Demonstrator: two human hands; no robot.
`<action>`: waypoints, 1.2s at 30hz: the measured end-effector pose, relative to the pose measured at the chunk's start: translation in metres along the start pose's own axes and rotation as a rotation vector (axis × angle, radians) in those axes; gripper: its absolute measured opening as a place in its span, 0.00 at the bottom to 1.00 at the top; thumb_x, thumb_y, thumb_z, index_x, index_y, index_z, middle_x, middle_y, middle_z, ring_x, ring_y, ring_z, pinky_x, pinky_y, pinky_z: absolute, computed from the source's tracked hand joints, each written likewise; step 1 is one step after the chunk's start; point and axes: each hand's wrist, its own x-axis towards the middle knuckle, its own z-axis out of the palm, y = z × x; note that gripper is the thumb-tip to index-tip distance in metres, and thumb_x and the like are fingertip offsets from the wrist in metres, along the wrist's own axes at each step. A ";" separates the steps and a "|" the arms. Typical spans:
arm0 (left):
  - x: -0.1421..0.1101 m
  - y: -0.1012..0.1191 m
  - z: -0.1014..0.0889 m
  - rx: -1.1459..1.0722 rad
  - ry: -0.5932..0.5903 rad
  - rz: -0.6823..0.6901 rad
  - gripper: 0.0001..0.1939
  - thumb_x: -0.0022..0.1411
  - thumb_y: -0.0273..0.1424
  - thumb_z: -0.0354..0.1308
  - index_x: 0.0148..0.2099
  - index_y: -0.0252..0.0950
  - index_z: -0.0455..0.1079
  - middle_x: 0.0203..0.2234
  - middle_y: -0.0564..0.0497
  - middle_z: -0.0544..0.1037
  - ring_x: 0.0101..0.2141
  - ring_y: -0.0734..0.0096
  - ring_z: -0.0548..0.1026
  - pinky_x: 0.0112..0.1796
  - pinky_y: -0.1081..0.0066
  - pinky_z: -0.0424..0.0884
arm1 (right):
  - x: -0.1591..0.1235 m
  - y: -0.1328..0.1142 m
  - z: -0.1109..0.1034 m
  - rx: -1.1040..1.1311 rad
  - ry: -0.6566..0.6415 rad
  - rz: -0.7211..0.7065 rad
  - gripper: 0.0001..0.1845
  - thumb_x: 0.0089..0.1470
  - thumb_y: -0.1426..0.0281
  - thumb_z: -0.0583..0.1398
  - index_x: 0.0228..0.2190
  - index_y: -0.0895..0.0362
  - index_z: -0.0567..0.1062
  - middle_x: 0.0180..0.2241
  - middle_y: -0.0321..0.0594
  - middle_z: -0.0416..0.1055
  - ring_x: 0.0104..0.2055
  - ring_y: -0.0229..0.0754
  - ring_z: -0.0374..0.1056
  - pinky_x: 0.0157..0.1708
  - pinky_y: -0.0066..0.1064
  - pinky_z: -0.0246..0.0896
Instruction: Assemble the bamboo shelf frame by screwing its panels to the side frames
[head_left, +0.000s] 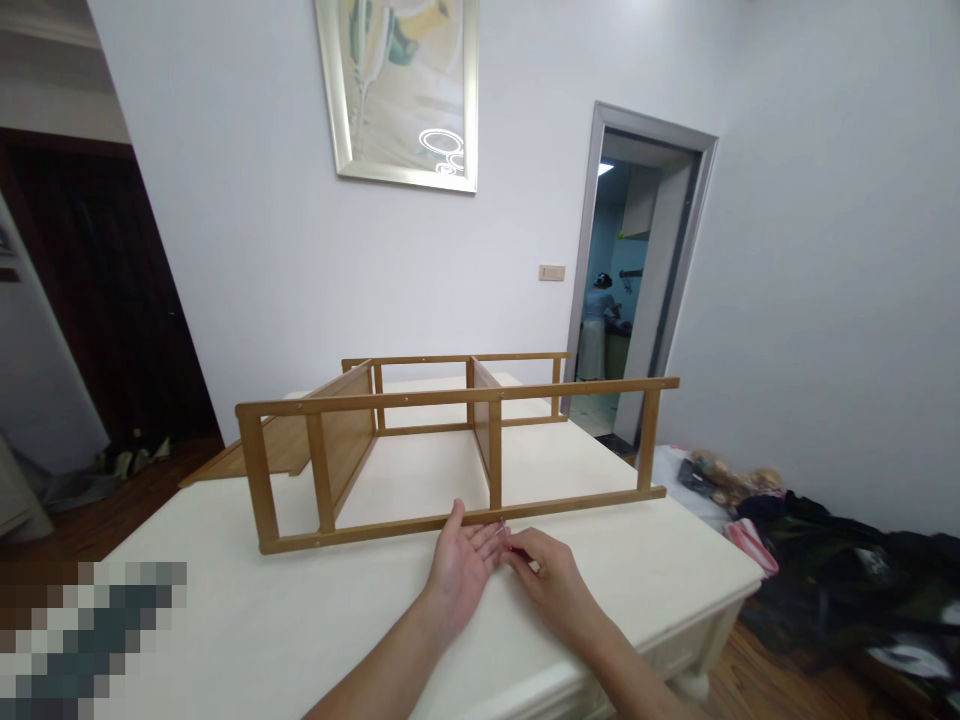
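Note:
A brown wooden shelf frame (375, 400) lies on its side on the white table (390, 620), with two panels standing between its side rails. My left hand (463, 575) is palm up with fingers stretched out, close to the near lower rail where the middle panel meets it. Beside it, my right hand (544, 570) is closed in a pinch by the left fingertips. A tiny shiny piece shows near the fingertips, too small to name. What the right fingers hold is hidden.
Another wooden panel (247, 450) lies at the table's left. Dark clothes and bags (847, 570) are heaped on the right. A person (598, 320) stands beyond the doorway, and a framed picture (405, 90) hangs on the wall.

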 end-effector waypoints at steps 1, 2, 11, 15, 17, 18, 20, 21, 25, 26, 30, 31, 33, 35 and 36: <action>0.000 0.000 0.000 -0.001 0.001 -0.003 0.28 0.62 0.49 0.53 0.49 0.27 0.63 0.46 0.27 0.74 0.46 0.52 0.77 0.42 0.62 0.76 | 0.000 -0.001 -0.001 0.006 -0.005 0.004 0.08 0.58 0.73 0.56 0.35 0.54 0.76 0.29 0.39 0.75 0.31 0.40 0.71 0.33 0.30 0.68; 0.000 0.000 0.000 -0.003 0.000 -0.005 0.28 0.62 0.49 0.53 0.49 0.26 0.63 0.46 0.27 0.74 0.46 0.52 0.77 0.42 0.62 0.76 | 0.000 -0.003 -0.002 0.013 -0.010 0.008 0.08 0.58 0.74 0.56 0.35 0.54 0.76 0.30 0.40 0.75 0.32 0.40 0.72 0.33 0.31 0.69; 0.000 0.000 0.001 -0.006 -0.004 0.008 0.28 0.62 0.48 0.53 0.49 0.25 0.63 0.48 0.26 0.73 0.43 0.54 0.79 0.42 0.63 0.76 | 0.001 -0.009 -0.005 0.078 -0.041 0.005 0.13 0.54 0.78 0.55 0.39 0.55 0.75 0.34 0.42 0.75 0.35 0.41 0.73 0.37 0.33 0.72; -0.001 0.001 0.002 -0.011 0.017 0.004 0.28 0.63 0.48 0.52 0.50 0.27 0.62 0.47 0.27 0.73 0.44 0.54 0.78 0.42 0.62 0.76 | -0.001 -0.007 -0.002 0.030 -0.031 -0.024 0.13 0.55 0.79 0.54 0.38 0.55 0.75 0.34 0.42 0.74 0.36 0.41 0.72 0.38 0.34 0.71; -0.001 0.001 0.002 -0.006 0.025 -0.007 0.28 0.63 0.48 0.52 0.50 0.26 0.61 0.47 0.27 0.73 0.44 0.54 0.78 0.42 0.62 0.76 | -0.001 -0.005 -0.001 0.005 -0.022 -0.038 0.13 0.55 0.78 0.55 0.39 0.55 0.74 0.35 0.42 0.74 0.37 0.42 0.72 0.39 0.34 0.71; -0.001 0.001 0.003 -0.004 0.024 -0.011 0.28 0.63 0.48 0.52 0.50 0.26 0.61 0.46 0.27 0.73 0.44 0.53 0.78 0.41 0.62 0.76 | -0.001 -0.005 0.000 -0.005 -0.015 -0.047 0.12 0.56 0.78 0.55 0.39 0.54 0.74 0.36 0.43 0.74 0.38 0.42 0.72 0.40 0.35 0.71; -0.001 0.001 0.003 -0.004 0.020 -0.010 0.28 0.63 0.48 0.52 0.50 0.26 0.61 0.46 0.26 0.73 0.43 0.53 0.78 0.40 0.63 0.76 | 0.000 -0.004 0.001 -0.024 0.009 -0.064 0.10 0.57 0.77 0.55 0.38 0.54 0.74 0.37 0.44 0.73 0.40 0.43 0.72 0.41 0.36 0.71; -0.001 0.001 0.003 -0.006 0.018 -0.008 0.28 0.63 0.48 0.52 0.50 0.26 0.61 0.45 0.26 0.73 0.43 0.53 0.78 0.39 0.64 0.76 | 0.000 -0.004 0.001 -0.032 0.023 -0.071 0.09 0.57 0.76 0.56 0.38 0.54 0.74 0.37 0.44 0.73 0.41 0.43 0.72 0.41 0.36 0.71; 0.000 0.001 0.002 -0.004 0.007 0.000 0.29 0.63 0.48 0.53 0.50 0.25 0.61 0.46 0.26 0.73 0.43 0.53 0.78 0.38 0.64 0.76 | 0.000 -0.005 0.000 -0.050 0.051 -0.088 0.08 0.59 0.74 0.56 0.38 0.54 0.74 0.35 0.43 0.72 0.38 0.43 0.71 0.39 0.36 0.71; 0.000 0.001 0.001 0.001 0.003 -0.001 0.29 0.62 0.49 0.53 0.50 0.25 0.61 0.46 0.26 0.73 0.43 0.53 0.78 0.38 0.64 0.76 | 0.000 -0.005 0.000 -0.055 0.045 -0.087 0.08 0.59 0.74 0.56 0.39 0.54 0.73 0.34 0.43 0.71 0.37 0.42 0.70 0.38 0.35 0.71; 0.002 0.000 -0.002 0.010 0.004 -0.008 0.30 0.62 0.49 0.53 0.51 0.25 0.61 0.47 0.26 0.73 0.44 0.52 0.77 0.38 0.63 0.76 | 0.000 -0.004 -0.001 -0.084 0.030 -0.080 0.08 0.59 0.73 0.57 0.41 0.54 0.72 0.32 0.41 0.71 0.34 0.41 0.69 0.34 0.34 0.69; 0.003 0.000 -0.002 0.006 0.007 -0.009 0.30 0.62 0.49 0.53 0.51 0.25 0.61 0.48 0.26 0.72 0.45 0.52 0.77 0.39 0.63 0.76 | 0.000 -0.004 -0.001 -0.093 0.034 -0.080 0.08 0.58 0.73 0.57 0.41 0.54 0.72 0.32 0.41 0.71 0.34 0.41 0.69 0.34 0.34 0.69; 0.003 -0.001 -0.002 0.000 0.009 -0.010 0.30 0.62 0.49 0.54 0.51 0.25 0.61 0.49 0.26 0.72 0.46 0.52 0.77 0.39 0.63 0.76 | -0.001 -0.003 0.000 -0.122 0.048 -0.073 0.07 0.58 0.72 0.58 0.40 0.54 0.72 0.32 0.41 0.71 0.34 0.42 0.69 0.33 0.34 0.68; 0.002 0.000 -0.002 -0.001 0.006 -0.009 0.31 0.62 0.49 0.54 0.51 0.24 0.61 0.49 0.26 0.72 0.46 0.53 0.77 0.38 0.65 0.76 | -0.001 -0.003 0.000 -0.163 0.066 -0.061 0.06 0.57 0.72 0.59 0.39 0.54 0.72 0.32 0.41 0.71 0.34 0.42 0.68 0.33 0.34 0.67; 0.001 0.000 -0.002 0.000 0.002 -0.009 0.31 0.62 0.49 0.54 0.51 0.24 0.62 0.49 0.26 0.72 0.46 0.53 0.77 0.38 0.65 0.76 | -0.001 -0.003 0.000 -0.184 0.072 -0.058 0.06 0.57 0.72 0.59 0.38 0.54 0.71 0.33 0.41 0.70 0.34 0.42 0.68 0.33 0.34 0.67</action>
